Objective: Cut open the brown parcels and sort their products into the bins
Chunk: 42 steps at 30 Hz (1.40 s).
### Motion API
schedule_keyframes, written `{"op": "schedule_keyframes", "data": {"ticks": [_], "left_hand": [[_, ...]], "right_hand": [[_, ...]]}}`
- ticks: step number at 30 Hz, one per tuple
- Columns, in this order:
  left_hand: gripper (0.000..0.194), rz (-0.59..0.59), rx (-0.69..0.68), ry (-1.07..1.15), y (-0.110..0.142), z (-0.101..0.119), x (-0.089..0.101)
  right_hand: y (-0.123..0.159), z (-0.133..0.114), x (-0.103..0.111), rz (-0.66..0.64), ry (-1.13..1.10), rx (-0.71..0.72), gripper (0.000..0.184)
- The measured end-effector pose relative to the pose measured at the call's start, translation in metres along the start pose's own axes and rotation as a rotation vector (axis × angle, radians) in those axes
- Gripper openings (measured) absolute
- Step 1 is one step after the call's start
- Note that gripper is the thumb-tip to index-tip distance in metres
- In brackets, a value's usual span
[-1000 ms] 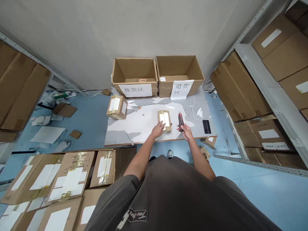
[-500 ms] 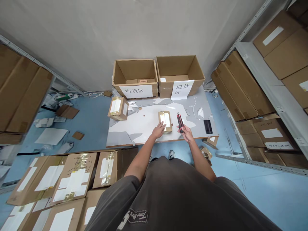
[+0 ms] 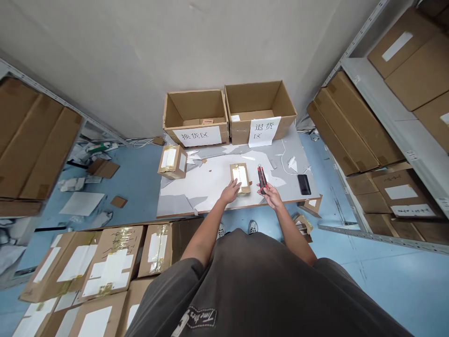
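A small taped cardboard parcel [image 3: 240,177] with a white label lies in the middle of the table [image 3: 210,182]. My left hand [image 3: 230,192] rests flat on its near left corner, fingers stretched out. My right hand [image 3: 271,194] is closed round a red and black utility knife [image 3: 261,177], held just right of the parcel and pointing away from me.
Two open cartons with paper signs [image 3: 196,114] [image 3: 260,108] stand at the table's far edge. Another small parcel [image 3: 171,161] sits at the left corner, a black phone [image 3: 303,184] at the right. Stacked parcels [image 3: 105,262] lie left of me; shelves of boxes [image 3: 365,135] line the right.
My hands, the parcel and the knife keep their places; only the view has shifted slightly.
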<state>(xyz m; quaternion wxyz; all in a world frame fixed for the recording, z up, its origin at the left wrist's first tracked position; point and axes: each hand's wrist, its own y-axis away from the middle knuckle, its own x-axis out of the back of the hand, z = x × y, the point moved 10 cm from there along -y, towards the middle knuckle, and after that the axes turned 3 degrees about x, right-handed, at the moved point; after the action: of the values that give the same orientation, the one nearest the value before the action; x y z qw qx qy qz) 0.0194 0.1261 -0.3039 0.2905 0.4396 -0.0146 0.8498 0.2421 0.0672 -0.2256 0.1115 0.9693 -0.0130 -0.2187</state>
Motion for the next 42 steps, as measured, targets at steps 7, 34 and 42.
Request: {"op": "schedule_keyframes", "data": {"ticks": [7,34,42], "left_hand": [[0.056,-0.009,0.011,0.01,0.002,0.002,0.004],[0.057,-0.034,0.02,-0.076,0.0,-0.004,-0.002],[0.058,-0.058,0.025,-0.104,0.001,-0.002,-0.001]], "right_hand": [[-0.005,0.003,0.008,0.045,-0.005,0.035,0.043],[-0.002,0.005,-0.002,0.141,-0.054,0.056,0.043],[-0.001,-0.004,-0.01,0.095,-0.198,0.017,0.03]]}}
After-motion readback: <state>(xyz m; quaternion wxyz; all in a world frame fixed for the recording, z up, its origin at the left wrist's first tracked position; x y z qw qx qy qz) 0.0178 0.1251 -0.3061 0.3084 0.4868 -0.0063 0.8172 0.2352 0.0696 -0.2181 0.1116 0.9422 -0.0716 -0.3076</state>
